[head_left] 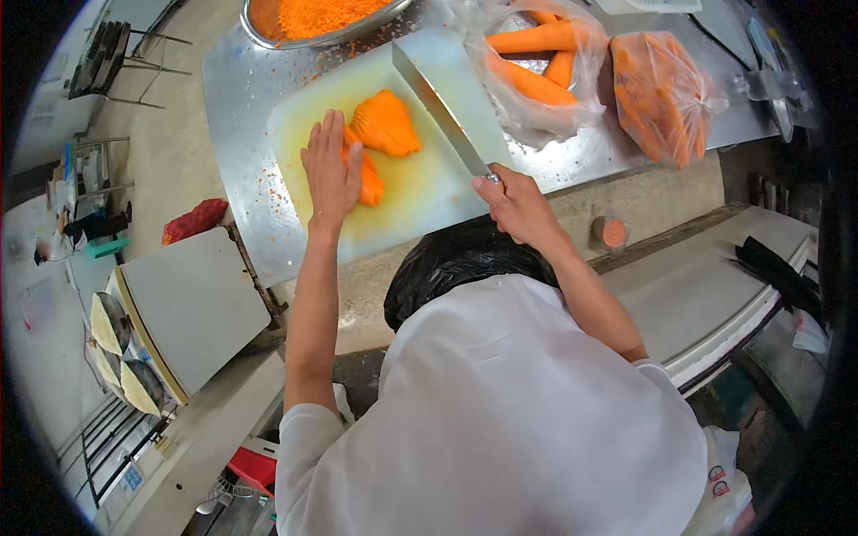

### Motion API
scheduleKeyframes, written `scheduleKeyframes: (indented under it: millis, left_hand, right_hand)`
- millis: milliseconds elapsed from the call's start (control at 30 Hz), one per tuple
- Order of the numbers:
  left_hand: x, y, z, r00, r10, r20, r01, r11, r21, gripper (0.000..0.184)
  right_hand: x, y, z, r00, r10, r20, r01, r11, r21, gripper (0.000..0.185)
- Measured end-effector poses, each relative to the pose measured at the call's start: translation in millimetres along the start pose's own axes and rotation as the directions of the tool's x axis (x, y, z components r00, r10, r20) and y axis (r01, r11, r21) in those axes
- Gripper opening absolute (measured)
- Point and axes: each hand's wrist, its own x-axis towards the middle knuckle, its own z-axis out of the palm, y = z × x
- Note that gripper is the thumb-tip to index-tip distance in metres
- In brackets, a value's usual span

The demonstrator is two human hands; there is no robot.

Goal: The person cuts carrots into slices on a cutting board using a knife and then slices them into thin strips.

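On a pale cutting board lie sliced pieces of carrot, one fanned-out group near the middle and another closer to me. My left hand rests flat at the left part of the board, fingers extended, its thumb side touching the nearer slices. In my right hand is the handle of a large knife. The blade points up and to the left over the right part of the board, apart from the carrot pieces.
A metal bowl of shredded carrot stands beyond the board. To the right are an open plastic bag of whole carrots and a tied bag of carrots. A black plastic bag hangs below the metal table's near edge.
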Motion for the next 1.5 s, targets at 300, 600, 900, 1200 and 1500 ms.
scheduleKeyframes:
  millis: [300,600,900,1200,1500]
  left_hand:
    - [0.3,8.5,17.8,0.988,-0.138,-0.072,0.134,0.989,-0.059,0.043]
    - [-20.2,0.4,12.1,0.998,-0.067,0.004,0.066,0.991,0.118,0.076]
    - [-41.6,23.4,-13.3,0.965,-0.005,0.261,-0.029,0.991,0.128,0.118]
    - [-44.4,15.5,-6.0,0.976,-0.002,0.216,-0.02,0.995,0.102,0.108]
    - [-9.6,5.4,-4.3,0.998,-0.058,-0.038,0.055,0.996,-0.075,0.074]
  right_hand:
    - [5.6,5.3,-14.4,0.993,-0.094,0.069,0.1,0.991,-0.093,0.053]
    - [8.5,4.5,-26.1,0.987,-0.103,0.121,0.108,0.994,-0.031,0.05]
    - [13.8,7.6,-11.6,0.991,-0.135,0.015,0.135,0.991,0.025,0.042]
    - [14.0,-19.5,4.9,0.999,-0.011,-0.03,0.008,0.993,-0.119,0.048]
    - [12.4,-23.6,19.9,0.996,-0.08,-0.04,0.069,0.969,-0.235,0.052]
